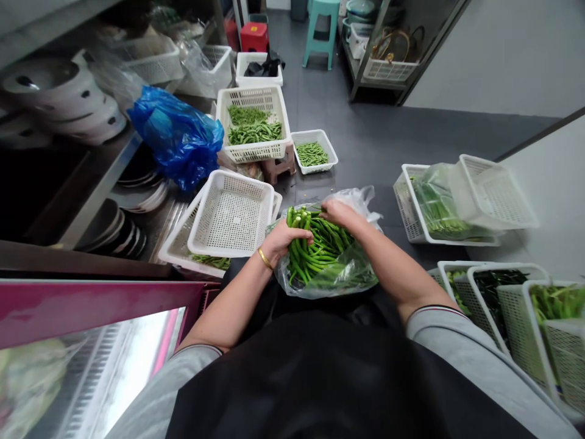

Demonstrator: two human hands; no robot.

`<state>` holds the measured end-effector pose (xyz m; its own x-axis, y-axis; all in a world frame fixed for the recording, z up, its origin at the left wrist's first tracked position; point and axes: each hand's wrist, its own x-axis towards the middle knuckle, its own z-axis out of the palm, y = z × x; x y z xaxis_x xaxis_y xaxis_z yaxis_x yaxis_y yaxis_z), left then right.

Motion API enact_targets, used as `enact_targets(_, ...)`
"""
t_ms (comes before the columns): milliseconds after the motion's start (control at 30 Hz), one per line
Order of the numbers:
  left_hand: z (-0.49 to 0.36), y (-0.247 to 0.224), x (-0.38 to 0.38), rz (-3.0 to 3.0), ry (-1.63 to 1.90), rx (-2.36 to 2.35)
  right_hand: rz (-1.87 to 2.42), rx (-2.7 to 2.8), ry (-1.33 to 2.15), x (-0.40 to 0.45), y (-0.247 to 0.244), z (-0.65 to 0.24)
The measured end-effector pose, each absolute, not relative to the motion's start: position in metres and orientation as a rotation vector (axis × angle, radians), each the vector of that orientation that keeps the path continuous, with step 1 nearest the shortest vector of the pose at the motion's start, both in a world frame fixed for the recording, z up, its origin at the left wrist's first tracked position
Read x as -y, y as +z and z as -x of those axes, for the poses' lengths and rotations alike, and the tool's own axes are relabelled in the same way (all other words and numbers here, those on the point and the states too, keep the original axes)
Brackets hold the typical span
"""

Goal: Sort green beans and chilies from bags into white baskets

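Note:
A bunch of long green beans (320, 250) lies in a clear plastic bag (354, 274) in front of me. My left hand (286, 241), with a gold bangle (264, 258) on its wrist, grips the bunch at its near left side. My right hand (340, 214) sits at the top of the bunch, its fingertips pinched on a bean end. A stack of white plastic mesh baskets (231, 213) stands just left of the bag, with a few beans showing in the lower one.
Farther ahead, a white basket (253, 97) and a smaller one (311, 137) hold green beans beside a blue plastic bag (176, 137). White baskets of greens (493, 311) line the right. Metal shelves with plates (137, 198) run along the left.

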<state>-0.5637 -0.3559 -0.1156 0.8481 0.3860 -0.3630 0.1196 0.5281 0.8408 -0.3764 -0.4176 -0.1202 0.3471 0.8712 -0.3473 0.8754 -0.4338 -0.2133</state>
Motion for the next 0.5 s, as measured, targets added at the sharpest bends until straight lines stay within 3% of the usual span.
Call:
enact_targets(200,0.549,-0.117,0.365,-0.995,0.253,-0.462,-2.818,-2.025,-0.967,0.449,-0.066,0.393)
enact_targets(367,0.546,-0.121,0.380,-0.969,0.278,-0.484,-2.789,-1.987,-0.095,0.454,-0.076,0.414)
enact_targets(500,0.550,-0.126,0.378,-0.957,0.317,-0.569,-2.658,-1.721,-0.184,0.462,-0.097,0.414)
